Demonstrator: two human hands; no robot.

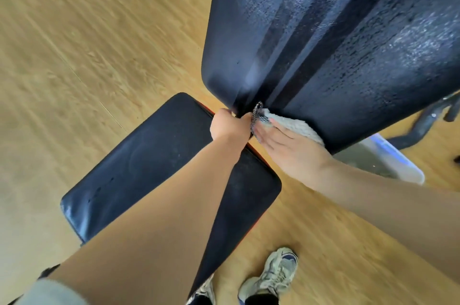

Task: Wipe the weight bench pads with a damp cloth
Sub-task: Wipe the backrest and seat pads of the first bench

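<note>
- Head view, markings: the pale grey mesh sneaker (273,272) carries a curved dark mark near the toe. It is too blurred to tell a brand.
- Head view, task surfaces: the black vinyl backrest pad (336,43) fills the upper right, with two dark stripes running down its centre. Wet sheen shows on its right half. The black rectangular seat pad (154,155) lies below and to the left of it.
- Head view, cloth: the light grey textured cloth (296,126) lies flat on the backrest pad's lower edge, just right of the central stripes.
- Head view, right hand (291,148): fingers straight, palm down, pressing on the cloth.
- Head view, left hand (227,126): clenched at the lower edge of the backrest pad, at the central seam. A black-and-white checked strap loop (256,118) sits between the two hands, touching both. Whether the left hand also grips this loop cannot be told.
- Head view, edges: an orange-red trim strip (206,108) runs along the far edge of the seat pad, where it meets the backrest pad. The backrest pad's lower left corner is rounded and overhangs the light wooden plank floor (87,43).
- Head view, room: open floor lies left of both pads. On the right, a translucent plastic container (388,163) stands just beside the bench, under the backrest pad's lower right edge. A black metal frame tube (420,128) lies beyond it. The sneaker stands on the floor just right of the seat pad's near corner.
</note>
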